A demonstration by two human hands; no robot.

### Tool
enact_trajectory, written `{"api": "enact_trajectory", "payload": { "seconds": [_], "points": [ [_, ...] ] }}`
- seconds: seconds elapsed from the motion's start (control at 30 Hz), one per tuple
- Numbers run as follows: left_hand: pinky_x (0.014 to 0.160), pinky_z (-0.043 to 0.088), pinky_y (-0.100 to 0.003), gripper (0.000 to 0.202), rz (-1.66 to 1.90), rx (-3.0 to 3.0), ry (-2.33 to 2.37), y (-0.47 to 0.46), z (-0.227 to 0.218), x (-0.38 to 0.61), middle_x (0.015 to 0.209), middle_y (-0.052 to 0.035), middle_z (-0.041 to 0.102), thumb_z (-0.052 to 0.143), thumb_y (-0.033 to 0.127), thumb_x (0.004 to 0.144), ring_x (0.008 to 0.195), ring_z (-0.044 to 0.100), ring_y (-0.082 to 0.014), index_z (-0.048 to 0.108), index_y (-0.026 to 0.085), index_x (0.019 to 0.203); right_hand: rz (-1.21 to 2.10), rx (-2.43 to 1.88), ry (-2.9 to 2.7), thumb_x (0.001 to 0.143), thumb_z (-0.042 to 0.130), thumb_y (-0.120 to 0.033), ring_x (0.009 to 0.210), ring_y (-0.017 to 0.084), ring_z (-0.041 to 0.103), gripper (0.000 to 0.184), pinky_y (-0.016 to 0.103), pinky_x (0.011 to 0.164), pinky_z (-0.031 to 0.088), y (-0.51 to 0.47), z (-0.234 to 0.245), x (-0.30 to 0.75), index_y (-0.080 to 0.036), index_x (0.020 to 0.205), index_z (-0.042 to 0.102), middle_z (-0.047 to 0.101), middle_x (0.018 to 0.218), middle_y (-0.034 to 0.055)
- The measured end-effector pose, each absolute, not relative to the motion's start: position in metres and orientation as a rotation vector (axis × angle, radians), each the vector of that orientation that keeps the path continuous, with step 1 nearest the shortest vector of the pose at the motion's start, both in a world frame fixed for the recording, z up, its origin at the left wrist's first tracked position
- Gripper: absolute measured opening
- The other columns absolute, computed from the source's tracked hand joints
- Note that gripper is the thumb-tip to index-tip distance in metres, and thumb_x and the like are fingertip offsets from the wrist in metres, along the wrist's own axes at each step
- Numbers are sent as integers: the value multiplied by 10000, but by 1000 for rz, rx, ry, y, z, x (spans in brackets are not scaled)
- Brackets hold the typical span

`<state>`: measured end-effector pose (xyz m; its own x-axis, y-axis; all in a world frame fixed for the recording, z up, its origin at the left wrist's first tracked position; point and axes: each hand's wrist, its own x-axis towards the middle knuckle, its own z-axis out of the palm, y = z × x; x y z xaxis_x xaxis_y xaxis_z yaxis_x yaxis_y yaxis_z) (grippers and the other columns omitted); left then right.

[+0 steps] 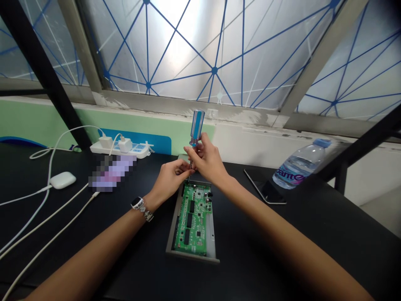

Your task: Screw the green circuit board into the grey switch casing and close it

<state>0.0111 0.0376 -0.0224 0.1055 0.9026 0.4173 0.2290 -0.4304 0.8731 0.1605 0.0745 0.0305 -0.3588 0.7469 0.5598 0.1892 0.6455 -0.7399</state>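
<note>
A screwdriver (197,125) with a blue and clear handle stands nearly upright over the far left corner of a metal tray (175,228). Inside this tray lies a green circuit board (198,225) with black chips. My right hand (206,158) is closed round the screwdriver just below its handle. Close beside it, my left hand (175,173) pinches low on the screwdriver's shaft, near the tray's far edge. The tip is too small to make out, so I cannot tell whether it sits in a screw. A watch (138,203) is on my left wrist.
A water bottle (299,165) leans at the right beside a dark phone (266,188). On the left are a power strip (136,149), a white earbud case (63,180), a blurred-out phone (112,173) and several white cables. A wall and windows stand behind the black table (250,259).
</note>
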Motion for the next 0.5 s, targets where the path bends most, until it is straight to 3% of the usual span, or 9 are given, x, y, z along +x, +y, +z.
{"api": "enact_trajectory", "payload": {
  "seconds": [0.23, 0.4, 0.5],
  "points": [
    [786, 537, -323, 143, 1296, 1718, 1050, 35, -20, 9, 906, -66, 757, 686, 289, 875, 877, 711, -227, 718, 160, 926, 960, -768, -1896, 876, 702, -450, 504, 108, 602, 346, 246, 422, 461, 79, 37, 168, -243, 1025, 468, 605, 821, -17],
    [869, 549, -359, 176, 1230, 1771, 1028, 33, -18, 9, 982, -80, 771, 629, 286, 919, 945, 723, -236, 742, 169, 986, 1219, -729, -1968, 822, 758, -356, 593, 139, 650, 327, 240, 438, 503, 83, 47, 181, -178, 1050, 605, 628, 774, 5],
    [897, 547, -375, 197, 1186, 1822, 1038, 35, -18, 7, 983, -80, 767, 591, 283, 942, 960, 724, -240, 747, 172, 990, 1300, -677, -1963, 828, 740, -305, 648, 147, 668, 325, 227, 436, 504, 83, 49, 185, -160, 1093, 621, 686, 860, 48]
  ]
}}
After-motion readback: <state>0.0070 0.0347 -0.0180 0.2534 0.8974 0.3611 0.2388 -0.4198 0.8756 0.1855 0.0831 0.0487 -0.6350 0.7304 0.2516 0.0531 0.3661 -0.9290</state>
